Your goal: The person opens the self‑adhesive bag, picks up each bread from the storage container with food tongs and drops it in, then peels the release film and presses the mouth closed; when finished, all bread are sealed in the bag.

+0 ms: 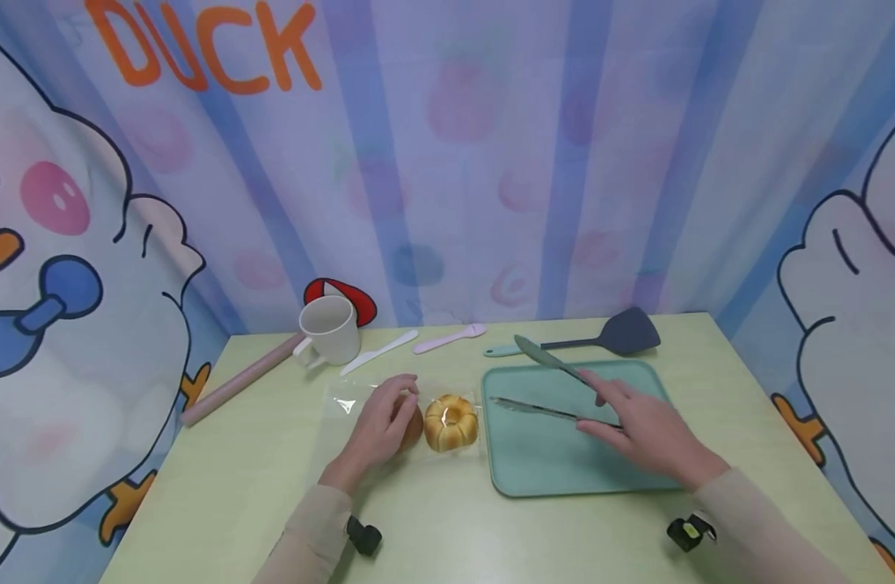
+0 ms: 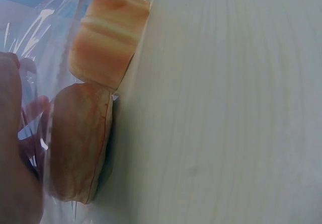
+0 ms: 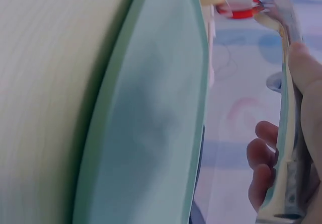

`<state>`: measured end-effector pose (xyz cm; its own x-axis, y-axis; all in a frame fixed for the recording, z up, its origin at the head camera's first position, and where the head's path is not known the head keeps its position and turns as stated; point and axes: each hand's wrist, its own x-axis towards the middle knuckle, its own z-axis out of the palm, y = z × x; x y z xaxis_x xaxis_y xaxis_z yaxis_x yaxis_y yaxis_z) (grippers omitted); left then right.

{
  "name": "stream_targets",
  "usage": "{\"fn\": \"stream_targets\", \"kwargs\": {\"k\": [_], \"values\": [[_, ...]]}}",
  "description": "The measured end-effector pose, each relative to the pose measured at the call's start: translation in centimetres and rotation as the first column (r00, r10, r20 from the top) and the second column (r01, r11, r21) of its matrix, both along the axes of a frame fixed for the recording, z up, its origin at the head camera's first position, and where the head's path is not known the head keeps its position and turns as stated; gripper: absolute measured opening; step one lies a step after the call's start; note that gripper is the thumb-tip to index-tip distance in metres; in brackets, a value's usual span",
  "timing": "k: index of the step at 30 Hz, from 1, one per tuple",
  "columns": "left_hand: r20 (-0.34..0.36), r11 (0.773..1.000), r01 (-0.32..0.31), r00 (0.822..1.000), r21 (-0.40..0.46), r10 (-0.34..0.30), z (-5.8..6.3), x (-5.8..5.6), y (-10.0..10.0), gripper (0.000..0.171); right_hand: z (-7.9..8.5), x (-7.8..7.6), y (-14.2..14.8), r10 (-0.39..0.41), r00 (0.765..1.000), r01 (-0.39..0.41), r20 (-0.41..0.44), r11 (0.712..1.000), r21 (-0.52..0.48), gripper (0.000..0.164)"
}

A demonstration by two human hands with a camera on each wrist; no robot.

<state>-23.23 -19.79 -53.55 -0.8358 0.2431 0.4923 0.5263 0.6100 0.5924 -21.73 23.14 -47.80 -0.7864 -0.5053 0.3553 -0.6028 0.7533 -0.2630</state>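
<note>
Over a round brown bun (image 2: 80, 143) in clear plastic wrapping (image 1: 341, 405), my left hand (image 1: 380, 422) curls its fingers. The wrapping rises between that hand and the bun in the left wrist view, and the hand hides much of the bun from above. Right beside it lies a golden, flower-shaped bread (image 1: 450, 423), also under clear plastic. My right hand (image 1: 647, 426) grips metal tongs (image 1: 552, 362) above a mint-green tray (image 1: 564, 474). The tongs' two arms are spread apart with nothing between them, their tips pointing left toward the breads.
At the back lie a dark spatula (image 1: 630, 331), a pink plastic utensil (image 1: 449, 339) and a white plastic knife (image 1: 380, 352). A white mug (image 1: 330, 331) stands behind my left hand, near a pinkish rolling pin (image 1: 243, 380). A printed curtain (image 1: 476, 162) hangs behind the table.
</note>
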Motion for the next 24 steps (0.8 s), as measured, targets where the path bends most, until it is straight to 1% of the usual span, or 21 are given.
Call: {"fn": "stream_targets", "kwargs": {"k": [4, 7, 12, 16, 19, 22, 24], "values": [[-0.004, 1.0, -0.004, 1.0, 0.003, 0.004, -0.1, -0.1, 0.0, 0.009, 0.5, 0.3, 2.0, -0.085, 0.996, 0.087, 0.041, 0.996, -0.036, 0.073], [-0.011, 1.0, -0.002, 1.0, 0.004, 0.002, -0.1, -0.1, 0.0, 0.009, 0.7, 0.4, 3.5, -0.137, 0.99, 0.14, 0.039, 0.988, -0.064, 0.074], [-0.023, 1.0, 0.004, 1.0, 0.015, -0.004, 0.0, 0.0, 0.1, 0.009, 0.4, 0.6, 6.3, -0.229, 0.97, 0.238, 0.085, 0.965, -0.11, 0.076], [-0.02, 1.0, 0.004, 1.0, 0.02, -0.004, 0.0, 0.1, 0.1, 0.008, -0.3, 0.8, 8.3, -0.302, 0.944, 0.319, 0.135, 0.939, -0.129, 0.079], [-0.007, 1.0, 0.002, 1.0, 0.018, -0.002, 0.0, 0.2, 0.1, 0.008, -1.2, 0.9, 9.7, -0.357, 0.923, 0.374, 0.144, 0.919, -0.123, 0.081], [0.011, 1.0, 0.002, 1.0, 0.015, -0.002, 0.0, 0.2, 0.0, 0.009, -2.1, 1.0, 11.0, -0.393, 0.908, 0.409, 0.148, 0.907, -0.102, 0.079], [0.017, 1.0, 0.002, 1.0, 0.013, -0.002, 0.0, 0.1, 0.0, 0.01, -2.6, 0.9, 11.9, -0.405, 0.899, 0.421, 0.166, 0.904, -0.076, 0.077]]}}
